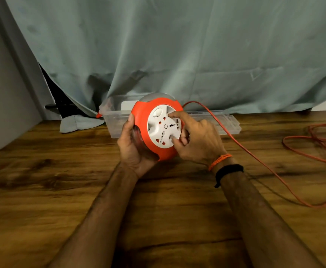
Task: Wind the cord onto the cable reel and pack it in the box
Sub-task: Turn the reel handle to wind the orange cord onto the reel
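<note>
Left hand (pixel 134 144) cups reel (pixel 158 128) above table centre; right hand (pixel 195 140) fingers pinch white hub. Cord (pixel 235 142) trails toward 3 o'clock, box (pixel 231 122) at 12. Turn hub steadily, keep cord taut, untangled.

A round orange cable reel (pixel 156 128) with a white socket face is held tilted above the bench. Its orange cord (pixel 258 161) trails right into loose loops. A clear plastic box (pixel 229 122) lies behind.

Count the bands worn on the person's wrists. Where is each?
2, both on the right wrist: an orange band nearer the hand, a black band just behind it. The left wrist shows none.
</note>
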`<state>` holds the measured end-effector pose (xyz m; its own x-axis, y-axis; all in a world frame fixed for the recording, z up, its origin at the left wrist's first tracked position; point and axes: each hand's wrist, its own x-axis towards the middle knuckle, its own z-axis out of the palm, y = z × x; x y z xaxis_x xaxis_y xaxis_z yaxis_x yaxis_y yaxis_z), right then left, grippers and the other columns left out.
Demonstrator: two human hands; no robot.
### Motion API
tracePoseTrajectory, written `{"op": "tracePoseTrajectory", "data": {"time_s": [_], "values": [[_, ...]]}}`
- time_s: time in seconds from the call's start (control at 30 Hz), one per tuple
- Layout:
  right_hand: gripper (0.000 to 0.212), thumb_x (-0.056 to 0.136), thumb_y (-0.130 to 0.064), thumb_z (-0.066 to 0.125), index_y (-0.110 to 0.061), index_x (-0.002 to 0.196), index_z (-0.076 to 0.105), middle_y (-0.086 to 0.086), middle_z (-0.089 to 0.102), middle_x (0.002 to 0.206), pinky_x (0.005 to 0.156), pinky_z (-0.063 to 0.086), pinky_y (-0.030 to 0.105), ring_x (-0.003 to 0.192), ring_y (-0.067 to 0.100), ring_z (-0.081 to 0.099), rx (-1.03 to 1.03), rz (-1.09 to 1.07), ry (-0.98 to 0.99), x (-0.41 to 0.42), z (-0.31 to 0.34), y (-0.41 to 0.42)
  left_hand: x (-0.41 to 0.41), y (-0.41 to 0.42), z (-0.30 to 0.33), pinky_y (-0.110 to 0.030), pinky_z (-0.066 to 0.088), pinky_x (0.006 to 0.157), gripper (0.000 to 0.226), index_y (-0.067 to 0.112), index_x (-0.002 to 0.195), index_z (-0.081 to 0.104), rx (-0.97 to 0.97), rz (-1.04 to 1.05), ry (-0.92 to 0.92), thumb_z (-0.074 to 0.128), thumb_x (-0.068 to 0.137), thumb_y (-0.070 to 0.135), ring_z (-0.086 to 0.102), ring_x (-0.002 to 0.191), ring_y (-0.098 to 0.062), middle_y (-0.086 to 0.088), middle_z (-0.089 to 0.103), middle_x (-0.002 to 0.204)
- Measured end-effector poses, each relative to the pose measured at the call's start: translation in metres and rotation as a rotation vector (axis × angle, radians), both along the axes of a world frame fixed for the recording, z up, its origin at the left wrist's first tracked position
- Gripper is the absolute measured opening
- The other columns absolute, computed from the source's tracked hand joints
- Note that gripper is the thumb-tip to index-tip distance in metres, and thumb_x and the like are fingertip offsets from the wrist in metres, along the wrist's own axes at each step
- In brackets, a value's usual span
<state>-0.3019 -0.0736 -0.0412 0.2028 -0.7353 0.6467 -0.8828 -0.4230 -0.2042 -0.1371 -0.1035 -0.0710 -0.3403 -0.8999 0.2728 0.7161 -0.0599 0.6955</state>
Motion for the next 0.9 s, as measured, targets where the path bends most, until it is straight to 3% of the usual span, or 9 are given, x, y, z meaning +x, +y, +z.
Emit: {"op": "tracePoseTrajectory", "data": {"time_s": [0.23, 0.4, 0.5, 0.6, 0.63, 0.7, 0.8, 0.9], "values": [[0.065, 0.082, -0.044, 0.06, -0.034, 0.143, 0.04, 0.006, 0.068, 0.08, 0.085, 0.052, 0.045, 0.083, 0.029, 0.065, 0.003, -0.018, 0.038, -0.001, -0.004, -0.006, 0.001, -0.001, -0.002, -0.066, 0.036, 0.11, 0.078, 0.013, 0.142, 0.055, -0.005, -0.06, -0.004, 0.059, 0.081, 0.062, 0.051, 0.133, -0.044, -0.024, 0.055, 0.144], [0.065, 0.079, -0.052, 0.065, -0.034, 0.139, 0.047, 0.006, 0.071, 0.084, 0.081, 0.051, 0.038, 0.086, 0.03, 0.066, -0.06, -0.089, 0.045, -0.003, -0.006, -0.006, 0.002, -0.001, -0.002, -0.066, 0.037, 0.109, 0.079, 0.013, 0.141, 0.056, -0.033, -0.051, -0.023, 0.063, 0.08, 0.062, 0.05, 0.133, -0.045, -0.024, 0.054, 0.144], [0.064, 0.069, -0.071, 0.062, -0.029, 0.118, 0.062, 0.006, 0.072, 0.093, 0.08, 0.044, 0.036, 0.093, 0.031, 0.065, -0.092, -0.24, -0.018, 0.006, -0.012, -0.002, 0.0, -0.001, -0.002, -0.057, 0.051, 0.097, 0.069, 0.017, 0.133, 0.065, -0.026, -0.006, -0.028, 0.066, 0.078, 0.059, 0.06, 0.125, -0.04, -0.02, 0.064, 0.135], [0.069, 0.068, -0.085, 0.047, -0.017, 0.073, 0.063, 0.007, 0.07, 0.08, 0.073, 0.048, 0.034, 0.084, 0.03, 0.066, -0.019, -0.342, -0.134, 0.026, -0.014, -0.004, -0.003, 0.001, -0.002, -0.053, 0.054, 0.093, 0.057, 0.019, 0.122, 0.073, -0.002, 0.018, -0.018, 0.058, 0.083, 0.059, 0.065, 0.119, -0.036, -0.016, 0.07, 0.127], [0.075, 0.069, -0.086, 0.043, -0.014, 0.067, 0.062, 0.007, 0.07, 0.076, 0.071, 0.049, 0.034, 0.082, 0.03, 0.065, 0.015, -0.354, -0.192, 0.032, -0.013, -0.004, -0.002, 0.001, -0.002, -0.053, 0.055, 0.092, 0.057, 0.019, 0.121, 0.074, 0.009, 0.028, -0.02, 0.056, 0.084, 0.059, 0.066, 0.117, -0.036, -0.016, 0.07, 0.126], [0.078, 0.073, -0.085, 0.041, -0.011, 0.064, 0.065, 0.007, 0.07, 0.073, 0.067, 0.049, 0.031, 0.08, 0.028, 0.065, 0.037, -0.342, -0.289, 0.038, -0.012, -0.005, -0.002, 0.002, -0.002, -0.052, 0.056, 0.091, 0.057, 0.02, 0.119, 0.075, 0.022, 0.037, -0.026, 0.055, 0.084, 0.06, 0.068, 0.114, -0.035, -0.016, 0.071, 0.124], [0.07, 0.078, -0.079, 0.049, -0.014, 0.057, 0.065, 0.0, 0.065, 0.062, 0.058, 0.036, 0.024, 0.072, 0.022, 0.062, -0.009, -0.259, -0.309, 0.034, -0.011, -0.005, 0.0, 0.003, 0.0, -0.047, 0.059, 0.085, 0.058, 0.019, 0.116, 0.076, 0.016, 0.033, -0.022, 0.051, 0.084, 0.061, 0.07, 0.109, -0.033, -0.014, 0.073, 0.119], [0.053, 0.076, -0.07, 0.062, -0.02, 0.058, 0.062, -0.014, 0.045, 0.047, 0.053, 0.028, 0.019, 0.061, 0.013, 0.055, -0.051, -0.18, -0.294, 0.022, -0.007, -0.004, 0.0, 0.003, 0.001, -0.047, 0.058, 0.087, 0.064, 0.016, 0.125, 0.071, 0.023, 0.024, -0.004, 0.05, 0.085, 0.061, 0.068, 0.113, -0.035, -0.017, 0.07, 0.125]]}}
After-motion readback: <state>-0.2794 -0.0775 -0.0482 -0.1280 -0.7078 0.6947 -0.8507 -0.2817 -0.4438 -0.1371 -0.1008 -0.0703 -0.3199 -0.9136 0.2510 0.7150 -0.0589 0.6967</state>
